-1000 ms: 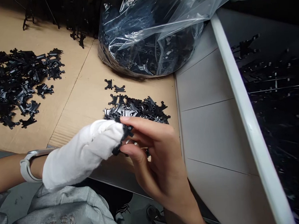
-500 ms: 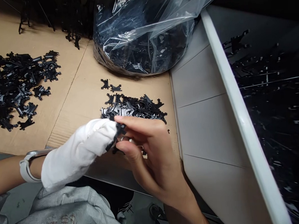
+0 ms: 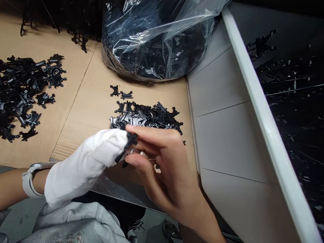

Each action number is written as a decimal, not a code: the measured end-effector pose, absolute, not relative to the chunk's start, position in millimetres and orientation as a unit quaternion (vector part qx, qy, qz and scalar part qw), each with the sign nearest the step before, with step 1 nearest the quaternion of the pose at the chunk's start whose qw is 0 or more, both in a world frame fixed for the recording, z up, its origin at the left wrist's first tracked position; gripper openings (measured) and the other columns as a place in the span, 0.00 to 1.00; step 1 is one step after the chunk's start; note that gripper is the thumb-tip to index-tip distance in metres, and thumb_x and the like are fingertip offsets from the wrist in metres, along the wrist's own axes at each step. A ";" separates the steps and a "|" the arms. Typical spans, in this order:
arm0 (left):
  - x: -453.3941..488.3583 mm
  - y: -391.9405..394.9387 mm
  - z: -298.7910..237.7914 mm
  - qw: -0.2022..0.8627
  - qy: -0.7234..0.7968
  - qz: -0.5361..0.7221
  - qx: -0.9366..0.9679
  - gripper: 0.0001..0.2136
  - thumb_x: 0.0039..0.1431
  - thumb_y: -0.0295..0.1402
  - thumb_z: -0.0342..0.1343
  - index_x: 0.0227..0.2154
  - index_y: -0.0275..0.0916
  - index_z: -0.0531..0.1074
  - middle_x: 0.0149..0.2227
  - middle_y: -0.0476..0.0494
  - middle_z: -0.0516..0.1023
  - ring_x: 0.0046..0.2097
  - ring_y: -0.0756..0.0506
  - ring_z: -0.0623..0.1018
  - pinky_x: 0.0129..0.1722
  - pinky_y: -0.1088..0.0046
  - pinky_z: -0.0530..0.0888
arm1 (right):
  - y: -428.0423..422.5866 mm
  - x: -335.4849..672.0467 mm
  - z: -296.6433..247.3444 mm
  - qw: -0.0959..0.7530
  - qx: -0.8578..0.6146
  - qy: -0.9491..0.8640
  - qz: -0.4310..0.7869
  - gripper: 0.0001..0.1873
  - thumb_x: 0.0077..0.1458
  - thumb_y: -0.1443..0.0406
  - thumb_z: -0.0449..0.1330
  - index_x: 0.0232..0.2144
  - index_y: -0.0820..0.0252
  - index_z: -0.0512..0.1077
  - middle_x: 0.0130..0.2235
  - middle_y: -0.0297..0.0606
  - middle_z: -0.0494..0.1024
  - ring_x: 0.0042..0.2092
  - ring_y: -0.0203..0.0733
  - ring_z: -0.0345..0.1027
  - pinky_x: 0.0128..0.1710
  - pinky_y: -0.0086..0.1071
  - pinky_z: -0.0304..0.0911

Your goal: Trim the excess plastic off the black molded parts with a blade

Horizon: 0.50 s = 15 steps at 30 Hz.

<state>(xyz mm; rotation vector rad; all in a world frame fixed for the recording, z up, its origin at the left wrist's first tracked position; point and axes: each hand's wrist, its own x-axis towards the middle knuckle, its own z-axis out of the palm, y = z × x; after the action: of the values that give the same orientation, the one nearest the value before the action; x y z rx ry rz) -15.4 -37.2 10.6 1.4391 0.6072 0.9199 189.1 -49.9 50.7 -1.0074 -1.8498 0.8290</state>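
Observation:
My left hand (image 3: 95, 153), in a white glove, is closed on a small black plastic part (image 3: 129, 141) with short tabs on its edges. My bare right hand (image 3: 165, 162) pinches the far side of the same part, index finger on top and thumb below. Something small and pale shows between thumb and fingers, too hidden to name. Just beyond the hands lies a heap of similar black plastic parts (image 3: 148, 115), two of them lying apart behind it.
A larger pile of black parts (image 3: 18, 88) covers the left of the cardboard-topped table (image 3: 78, 114). At the back stands a clear plastic bag (image 3: 159, 53) full of parts. A grey bin wall (image 3: 223, 126) rises on the right, with more black pieces beyond it.
Both hands stay almost still, still holding the black part between them. The view has shifted very slightly; the heaps look unchanged.

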 end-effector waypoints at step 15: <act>-5.7 -31.1 27.0 0.698 0.298 0.379 0.529 0.13 0.72 0.37 0.55 0.51 0.58 0.82 0.55 0.65 0.84 0.60 0.49 0.81 0.73 0.66 0.67 | -50.1 186.1 48.6 0.430 -0.419 -0.730 0.328 0.14 0.71 0.66 0.59 0.57 0.50 0.67 0.43 0.37 0.83 0.38 0.40 0.80 0.38 0.33 0.76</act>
<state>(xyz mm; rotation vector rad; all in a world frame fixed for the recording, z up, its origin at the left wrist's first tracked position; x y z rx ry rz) -5.7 -31.1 27.0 1.1797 0.6652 0.8459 186.1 -50.1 48.6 -1.0447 -1.8203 0.8184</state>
